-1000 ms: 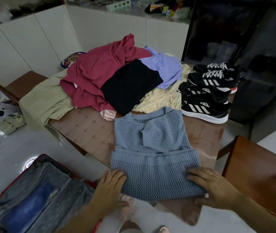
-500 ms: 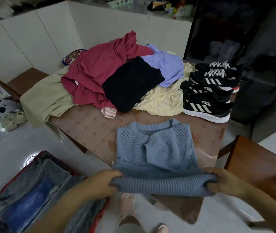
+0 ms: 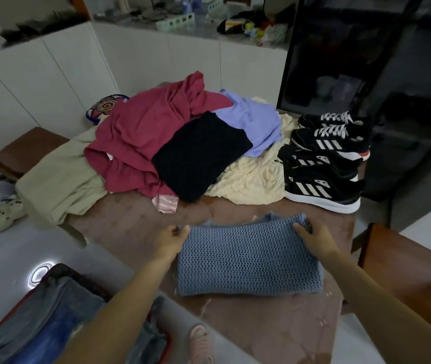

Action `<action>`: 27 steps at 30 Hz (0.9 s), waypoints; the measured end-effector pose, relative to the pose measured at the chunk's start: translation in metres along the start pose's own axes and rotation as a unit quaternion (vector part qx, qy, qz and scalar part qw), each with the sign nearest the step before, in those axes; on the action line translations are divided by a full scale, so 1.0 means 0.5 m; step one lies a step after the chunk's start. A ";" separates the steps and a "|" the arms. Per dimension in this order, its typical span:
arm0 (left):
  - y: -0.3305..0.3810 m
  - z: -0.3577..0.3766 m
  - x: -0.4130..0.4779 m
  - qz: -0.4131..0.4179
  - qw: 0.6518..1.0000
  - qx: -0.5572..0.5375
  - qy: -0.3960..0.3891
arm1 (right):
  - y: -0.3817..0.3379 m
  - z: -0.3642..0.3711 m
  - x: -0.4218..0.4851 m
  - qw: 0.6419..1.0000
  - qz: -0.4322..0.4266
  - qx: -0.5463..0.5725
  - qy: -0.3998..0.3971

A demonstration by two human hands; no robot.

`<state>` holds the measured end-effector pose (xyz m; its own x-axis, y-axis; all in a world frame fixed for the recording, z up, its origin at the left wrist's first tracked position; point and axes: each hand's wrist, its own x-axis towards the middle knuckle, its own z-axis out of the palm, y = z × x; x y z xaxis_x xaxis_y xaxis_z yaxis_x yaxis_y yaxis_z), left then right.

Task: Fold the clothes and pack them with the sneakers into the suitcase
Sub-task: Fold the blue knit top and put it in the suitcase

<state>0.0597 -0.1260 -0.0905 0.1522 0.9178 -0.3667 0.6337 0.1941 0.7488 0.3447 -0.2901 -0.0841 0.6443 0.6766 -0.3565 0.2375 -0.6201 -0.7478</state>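
I have one blue knit sweater [image 3: 248,261] folded into a flat block on the brown table [image 3: 275,329]. My left hand [image 3: 173,237] pinches its far left corner and my right hand [image 3: 311,236] its far right corner, so my hands are the sweater's width apart.

Behind it I count six loose garments heaped together: one maroon [image 3: 140,132], one black knit [image 3: 198,156], one lavender [image 3: 253,119], one cream [image 3: 251,179], one olive [image 3: 59,179] hanging over the table's left edge, and one pink striped piece [image 3: 166,204] peeking out below. Four black sneakers [image 3: 324,190] stand in a row at the far right edge.

A bare strip of table separates sweater and heap, and more bare top lies between the sweater and the near edge. One suitcase [image 3: 49,274] lies open on the floor to my left, with denim [image 3: 38,334] inside.
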 end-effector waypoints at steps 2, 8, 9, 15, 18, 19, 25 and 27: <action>-0.015 -0.001 0.005 0.013 0.999 0.052 0.003 | 0.006 0.004 0.000 1.000 0.009 -0.012 0.007; -0.066 0.007 -0.032 -0.036 0.996 0.074 -0.044 | 0.023 0.005 -0.042 0.998 0.014 -0.050 0.021; -0.059 0.008 -0.049 -0.046 0.995 0.066 -0.065 | 0.026 0.009 -0.047 0.998 0.040 -0.050 0.010; -0.059 0.030 -0.075 0.010 0.996 0.074 -0.039 | 0.046 0.024 -0.045 0.995 0.043 -0.079 -0.039; -0.046 0.021 -0.084 0.046 0.997 0.068 0.013 | 0.038 0.013 -0.049 0.998 0.008 -0.059 -0.001; -0.049 0.019 -0.081 0.048 0.996 0.074 0.018 | 0.041 0.010 -0.049 0.998 0.001 -0.056 0.003; -0.069 0.029 -0.087 0.026 0.998 0.044 -0.024 | 0.040 0.005 -0.062 0.999 0.007 -0.011 -0.044; -0.075 0.045 -0.095 0.015 0.999 0.011 -0.036 | 0.040 0.005 -0.071 0.998 -0.014 0.013 -0.065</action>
<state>0.0457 -0.1844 -0.1134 0.2243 0.8959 -0.3835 0.6438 0.1592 0.7484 0.3247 -0.3255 -0.0876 0.5374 0.7399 -0.4046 0.2342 -0.5918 -0.7713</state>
